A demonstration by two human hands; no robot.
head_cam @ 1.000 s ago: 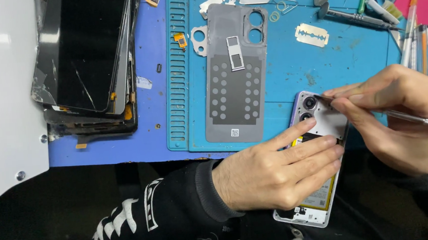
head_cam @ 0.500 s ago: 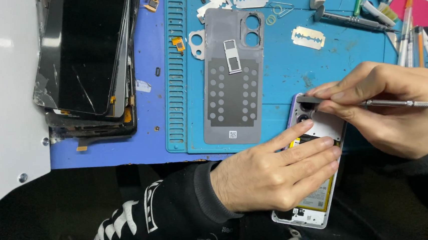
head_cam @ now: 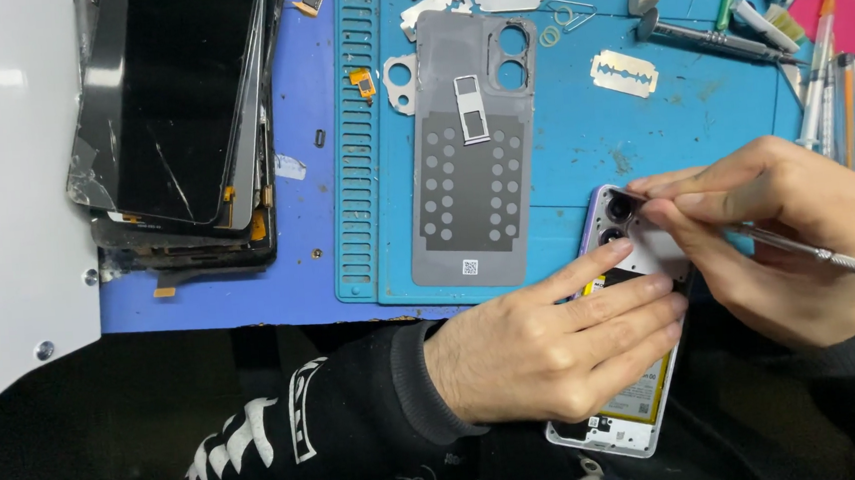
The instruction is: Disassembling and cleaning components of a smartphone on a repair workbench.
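**Working on the open phone**

I am pressing my left hand (head_cam: 545, 347) flat on the open phone (head_cam: 624, 357) in the lower right of the frame, with my fingers laid out side by side across it. My right hand (head_cam: 788, 235) is pinching a thin metal tool (head_cam: 830, 257), and its tip is touching the phone's top corner by the round camera holes. The phone is lying half off the blue mat (head_cam: 581, 139). Its grey back cover (head_cam: 472, 157) is lying on the mat in the middle, just beside the phone. A pile of cracked screens (head_cam: 179, 127) is sitting in the upper left. Two razor blades (head_cam: 624, 73) are lying near the top.
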